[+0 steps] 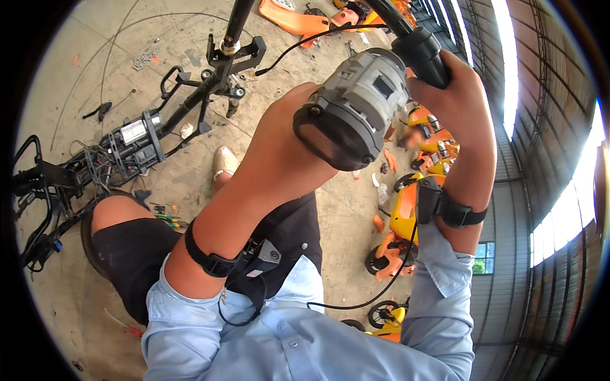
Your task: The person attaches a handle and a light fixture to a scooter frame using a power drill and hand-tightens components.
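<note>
My left hand is closed around a grey and black power tool, likely a cordless drill or driver. Its rounded black rear end faces me; its handle, front end and most of my left fingers are hidden. Beside it at the upper right, my right hand wraps around the black grip of a handlebar tube. A stripped black vehicle frame stretches from the left edge to an upright steering tube, with a box-shaped unit and tangled wires on it.
Orange and yellow small vehicles stand along the right, before a grey corrugated wall. Orange body panels lie at the top. A black cable hangs near the tool. Green-handled tools and small parts lie on the concrete floor.
</note>
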### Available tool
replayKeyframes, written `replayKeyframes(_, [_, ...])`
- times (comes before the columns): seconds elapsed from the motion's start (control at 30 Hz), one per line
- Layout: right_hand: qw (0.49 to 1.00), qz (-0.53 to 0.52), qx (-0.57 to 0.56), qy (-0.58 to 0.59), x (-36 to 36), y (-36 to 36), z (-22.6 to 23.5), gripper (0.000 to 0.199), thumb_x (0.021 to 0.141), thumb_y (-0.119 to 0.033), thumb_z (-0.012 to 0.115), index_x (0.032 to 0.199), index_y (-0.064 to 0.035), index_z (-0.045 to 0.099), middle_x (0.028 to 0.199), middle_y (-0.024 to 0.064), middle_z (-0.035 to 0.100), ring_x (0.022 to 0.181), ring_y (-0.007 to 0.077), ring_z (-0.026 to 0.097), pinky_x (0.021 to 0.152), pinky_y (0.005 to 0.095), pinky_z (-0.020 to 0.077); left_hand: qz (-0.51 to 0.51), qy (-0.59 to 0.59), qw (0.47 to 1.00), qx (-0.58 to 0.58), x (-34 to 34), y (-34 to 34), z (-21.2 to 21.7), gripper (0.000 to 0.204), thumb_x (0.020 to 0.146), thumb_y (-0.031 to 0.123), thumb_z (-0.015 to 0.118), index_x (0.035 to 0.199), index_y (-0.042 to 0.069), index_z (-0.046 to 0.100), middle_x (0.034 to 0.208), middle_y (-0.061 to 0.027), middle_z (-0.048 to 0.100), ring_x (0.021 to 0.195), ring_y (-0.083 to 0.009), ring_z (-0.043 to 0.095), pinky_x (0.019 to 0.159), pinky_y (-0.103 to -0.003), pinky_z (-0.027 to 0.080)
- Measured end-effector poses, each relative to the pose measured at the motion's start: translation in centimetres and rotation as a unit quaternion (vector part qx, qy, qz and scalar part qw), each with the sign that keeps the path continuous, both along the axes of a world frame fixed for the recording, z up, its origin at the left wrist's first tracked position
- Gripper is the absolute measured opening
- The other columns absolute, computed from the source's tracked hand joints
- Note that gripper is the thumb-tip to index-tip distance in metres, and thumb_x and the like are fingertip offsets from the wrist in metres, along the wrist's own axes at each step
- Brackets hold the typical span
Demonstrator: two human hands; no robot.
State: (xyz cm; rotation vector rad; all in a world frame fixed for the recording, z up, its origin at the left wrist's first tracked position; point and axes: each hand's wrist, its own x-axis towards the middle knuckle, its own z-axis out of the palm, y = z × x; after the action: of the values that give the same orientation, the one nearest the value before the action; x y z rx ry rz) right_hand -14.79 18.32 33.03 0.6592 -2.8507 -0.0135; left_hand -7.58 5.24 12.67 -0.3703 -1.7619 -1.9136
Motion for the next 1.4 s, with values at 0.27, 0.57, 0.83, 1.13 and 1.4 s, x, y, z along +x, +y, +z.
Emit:
replayKeyframes(0.27, [0.999, -0.047, 0.005, 0.026, -0.5, -0.3, -0.3, 0.032, 0.072, -0.02, 0.078, 0.094, 0.0006, 0.068, 0.068, 0.0065, 0.061, 0.061, 0.0139, 0.054, 0.06, 0.033, 0.0465, 0.021, 0.007, 0.995, 0.098, -0.6, 2.4, -0.6, 0.034, 0.073, 0.009, 0.079, 0.104, 0.005, 0.067, 0.098, -0.0122, 0.066, 0.088, -0.0316, 0.066, 0.078, -0.038, 0.054])
replayKeyframes(0.57, [0.998, -0.057, 0.007, 0.011, -0.6, -0.3, -0.2, 0.031, 0.076, -0.017, 0.081, 0.096, 0.0013, 0.067, 0.071, 0.004, 0.064, 0.062, 0.0106, 0.058, 0.059, 0.0296, 0.0477, 0.046, 0.055, 0.986, 0.153, -2.3, 4.4, -2.8, 0.032, 0.072, 0.007, 0.078, 0.101, 0.004, 0.065, 0.095, -0.0113, 0.063, 0.085, -0.0295, 0.065, 0.077, -0.037, 0.053])
replayKeyframes(0.83, [0.998, -0.058, 0.007, 0.016, -1.1, 0.2, -0.5, 0.031, 0.075, -0.017, 0.082, 0.1, -0.0012, 0.07, 0.075, 0.0004, 0.063, 0.067, 0.0098, 0.054, 0.064, 0.0286, 0.0461, 0.02, 0.08, 0.973, 0.214, -3.3, 6.1, -4.2, 0.046, 0.071, 0.023, 0.084, 0.11, 0.008, 0.064, 0.101, -0.011, 0.064, 0.093, -0.0351, 0.067, 0.08, -0.041, 0.055])
replayKeyframes(1.13, [0.997, -0.051, 0.037, 0.043, -0.6, -0.2, -0.5, 0.031, 0.076, -0.016, 0.081, 0.101, -0.0015, 0.071, 0.077, -0.0007, 0.063, 0.069, 0.0085, 0.054, 0.065, 0.0277, 0.0467, 0.017, 0.102, 0.97, 0.221, -3.7, 5.6, -3.5, 0.05, 0.068, 0.026, 0.086, 0.108, 0.007, 0.062, 0.099, -0.0117, 0.063, 0.093, -0.0352, 0.065, 0.078, -0.042, 0.054])
replayKeyframes(1.4, [1.0, -0.016, -0.013, 0.005, -1.0, 0.1, -0.7, 0.03, 0.077, -0.013, 0.077, 0.103, 0.0005, 0.07, 0.077, 0.0006, 0.065, 0.069, 0.0084, 0.056, 0.066, 0.0264, 0.048, 0.032, 0.097, 0.972, 0.212, -3.6, 5.3, -3.2, 0.052, 0.067, 0.028, 0.087, 0.107, 0.007, 0.062, 0.101, -0.0118, 0.062, 0.093, -0.0362, 0.065, 0.077, -0.043, 0.054])
